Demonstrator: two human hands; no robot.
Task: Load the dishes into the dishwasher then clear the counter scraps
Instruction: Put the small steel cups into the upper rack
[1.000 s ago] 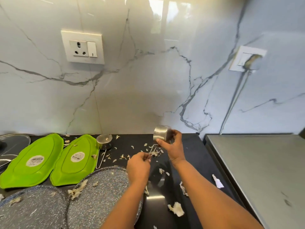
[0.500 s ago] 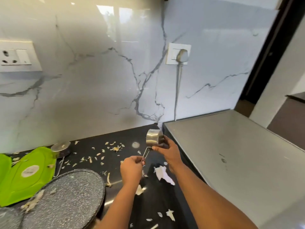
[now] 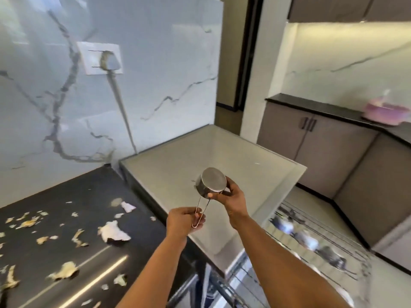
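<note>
Small round steel measuring cup (image 3: 210, 182) held up off the black bench (image 3: 93, 196), past its right edge, base tipped toward me. My right hand (image 3: 233, 197) grips the bowl; my left hand (image 3: 185, 221) pinches the thin wire loop handle (image 3: 201, 213). Dishwasher rack (image 3: 311, 238) lies pulled out, lower right, blurred. Best carry it low, mouth down, seat it between tines. Pale scraps (image 3: 114, 231) remain on bench.

Both forearms are bare to the bottom edge of the view, with no sleeve showing. The left hand (image 3: 185, 221) and the right hand (image 3: 232, 197) are ungloved. A thin band may circle the right wrist, too blurred to confirm.
</note>
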